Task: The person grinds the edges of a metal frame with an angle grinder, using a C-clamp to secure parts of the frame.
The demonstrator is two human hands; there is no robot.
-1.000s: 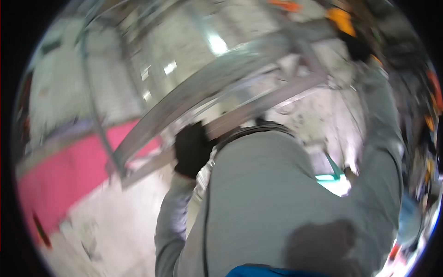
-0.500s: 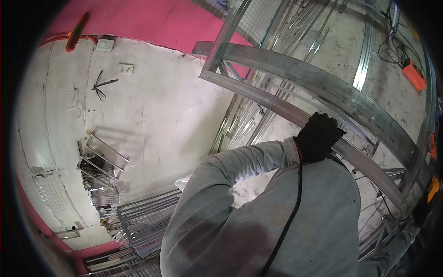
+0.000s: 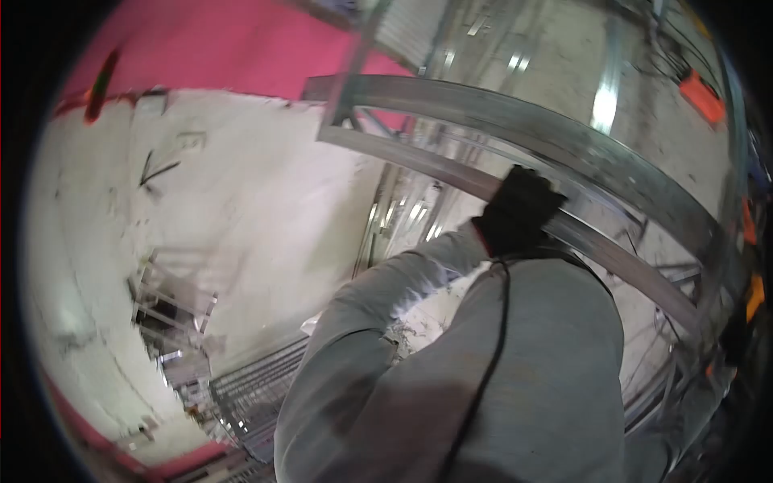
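Note:
My left hand (image 3: 519, 211), in a black glove, is closed around the lower bar (image 3: 443, 169) of a large grey metal frame (image 3: 515, 109). The frame slants down from upper left to lower right, its wide upper beam running behind my hand. At the far right edge my right hand (image 3: 733, 338), also dark-gloved, is dim and blurred. Close beside it is a yellow-orange item (image 3: 754, 296) that I cannot make out. The fingers of that hand are hidden in shadow.
Metal bars (image 3: 394, 205) lie on the floor behind the frame. An orange object (image 3: 702, 97) with cables is at upper right. A white and pink wall (image 3: 225, 52) stands left, with slatted metal racks (image 3: 262, 386) below.
The view has shifted and blurred; the frame and my left hand appear slightly further left and higher. My left hand keeps its grip on the bar.

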